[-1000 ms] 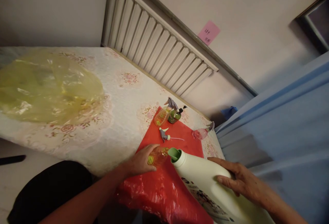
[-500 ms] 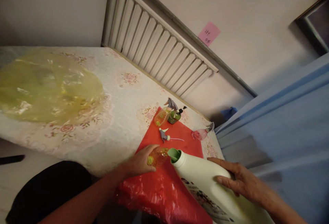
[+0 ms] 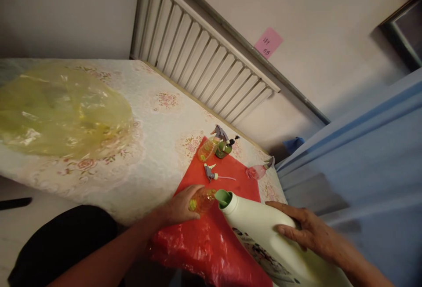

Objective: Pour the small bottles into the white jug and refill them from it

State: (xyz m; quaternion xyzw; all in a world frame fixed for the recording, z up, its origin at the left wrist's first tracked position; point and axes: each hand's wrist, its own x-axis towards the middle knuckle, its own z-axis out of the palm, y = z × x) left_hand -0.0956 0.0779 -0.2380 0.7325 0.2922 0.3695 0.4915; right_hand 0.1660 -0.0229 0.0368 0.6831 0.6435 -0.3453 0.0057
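Observation:
My left hand (image 3: 181, 205) is wrapped round a clear spray bottle (image 3: 207, 200) with no head on it and orange-yellow colour inside. Its mouth meets the green pouring spout (image 3: 224, 197) of a large pale jug (image 3: 263, 221), which lies tilted towards it. My right hand (image 3: 303, 230) grips the jug's upper side, thumb and fingers spread along it; the handle is not visible. Just beyond the bottle, a grey trigger spray head (image 3: 209, 173) with a thin tube lies on a red plastic sheet (image 3: 239, 175). Whether liquid is flowing I cannot make out.
Behind stand an orange spray bottle (image 3: 208, 148) and a green pump bottle (image 3: 224, 149). A pink spray bottle (image 3: 257, 172) lies to the right. On the flowered tablecloth (image 3: 158, 146) rests a yellow plastic bag (image 3: 62, 111). A radiator (image 3: 204, 54) and a blue curtain (image 3: 356, 181) border the table.

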